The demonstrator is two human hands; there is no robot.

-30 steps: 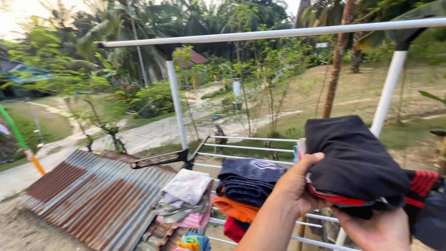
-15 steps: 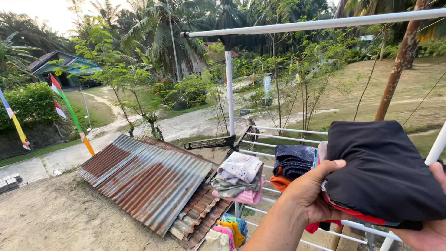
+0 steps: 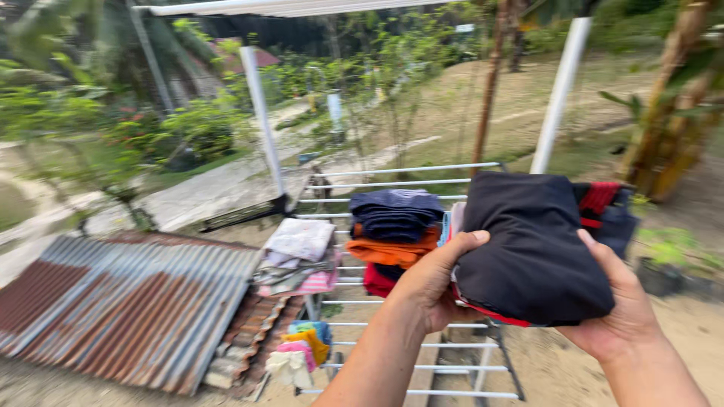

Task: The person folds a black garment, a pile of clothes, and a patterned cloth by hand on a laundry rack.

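The fingers point(image 3: 461, 247) of the left hand point(image 3: 431, 280) curl round the near left edge of a stack of folded clothes point(image 3: 532, 245), thumb on top and the rest tucked out of sight beneath, while the right hand point(image 3: 615, 305) cups the stack's right side from below, its thumb pressed against the black fabric. Both hands are closed on the stack and carry it between them in the air, above the far right part of the white drying rack point(image 3: 411, 226).

The stack looks soft and light but loose: a black garment on top, red and pale layers showing at its lower edge. Such a bundle probably sags and slides apart if pinched at one corner, so support from underneath on both sides, as here, suits it best.

The rack's horizontal rails carry the rest. Just left of the held stack sits a pile of dark blue, orange and red clothes point(image 3: 394, 226), and further left a pile of pale and pink clothes point(image 3: 298, 256). Small colourful pieces point(image 3: 305, 350) hang lower down. A rusty corrugated metal sheet point(image 3: 128, 301) lies on the ground beside the rack.
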